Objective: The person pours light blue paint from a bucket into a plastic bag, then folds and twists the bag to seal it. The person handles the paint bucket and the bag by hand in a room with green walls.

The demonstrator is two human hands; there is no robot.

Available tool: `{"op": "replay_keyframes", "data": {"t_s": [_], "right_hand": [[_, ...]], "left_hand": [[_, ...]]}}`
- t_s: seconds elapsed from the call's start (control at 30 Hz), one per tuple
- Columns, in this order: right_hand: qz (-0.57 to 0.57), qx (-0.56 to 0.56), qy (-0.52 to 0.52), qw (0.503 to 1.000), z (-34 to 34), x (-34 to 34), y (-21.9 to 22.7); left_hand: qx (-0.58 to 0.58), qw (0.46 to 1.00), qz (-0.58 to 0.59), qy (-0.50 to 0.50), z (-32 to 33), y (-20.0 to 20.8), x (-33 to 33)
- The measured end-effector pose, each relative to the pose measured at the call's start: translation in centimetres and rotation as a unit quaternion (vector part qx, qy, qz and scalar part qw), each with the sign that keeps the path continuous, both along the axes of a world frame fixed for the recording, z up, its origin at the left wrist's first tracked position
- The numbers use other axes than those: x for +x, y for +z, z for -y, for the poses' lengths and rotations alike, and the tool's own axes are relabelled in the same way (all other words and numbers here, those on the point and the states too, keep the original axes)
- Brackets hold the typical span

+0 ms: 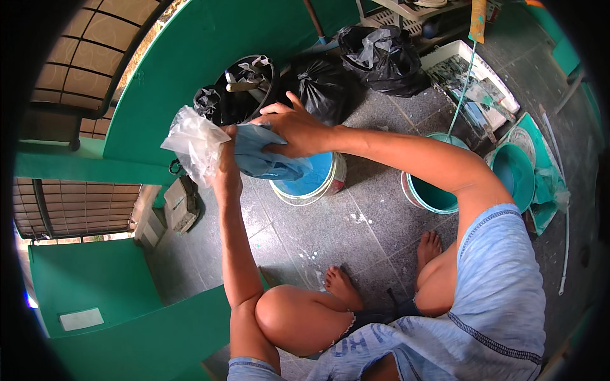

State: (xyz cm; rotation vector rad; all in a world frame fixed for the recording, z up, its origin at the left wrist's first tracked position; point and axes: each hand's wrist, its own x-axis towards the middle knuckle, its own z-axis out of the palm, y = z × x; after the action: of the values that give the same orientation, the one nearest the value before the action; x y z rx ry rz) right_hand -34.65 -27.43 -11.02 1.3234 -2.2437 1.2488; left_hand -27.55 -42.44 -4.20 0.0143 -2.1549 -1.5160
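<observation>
A plastic bag is between my hands, its crumpled clear end (pixel 190 141) hanging off to the left and its blue-coated part (pixel 254 149) in the middle. My left hand (pixel 227 166) is closed around the bag where clear meets blue. On the blue part presses my right hand (pixel 298 130), thumb below and fingers over the top, some of them raised. Directly under the bag stands a white bucket (pixel 340 174) with light blue paint inside. The bag hides part of its opening; whether the two touch, I cannot tell.
To the right, a green-stained bucket (pixel 413 193) holds a long wire with an orange handle (pixel 478 22). Beside it are a teal pail (pixel 522 184) and a messy white tray (pixel 505 95). Black garbage bags (pixel 321 82) and a dark container of tools (pixel 274 89) stand beyond my hands.
</observation>
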Motion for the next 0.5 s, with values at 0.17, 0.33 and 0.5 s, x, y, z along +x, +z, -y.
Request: {"op": "replay_keyframes", "data": {"t_s": [0.17,0.33,0.5], "right_hand": [[-0.013,0.031,0.002,0.999,-0.2,0.1,-1.9],[-0.009,0.050,0.002,0.999,-0.2,0.4,-3.1],[-0.033,0.057,0.001,0.998,-0.3,0.4,-3.9]], "left_hand": [[0.024,1.000,-0.009,-0.003,0.1,0.1,0.0],[0.070,0.997,-0.017,-0.002,0.6,0.3,-0.1],[0.086,0.995,-0.041,0.003,1.0,0.7,0.0]]}}
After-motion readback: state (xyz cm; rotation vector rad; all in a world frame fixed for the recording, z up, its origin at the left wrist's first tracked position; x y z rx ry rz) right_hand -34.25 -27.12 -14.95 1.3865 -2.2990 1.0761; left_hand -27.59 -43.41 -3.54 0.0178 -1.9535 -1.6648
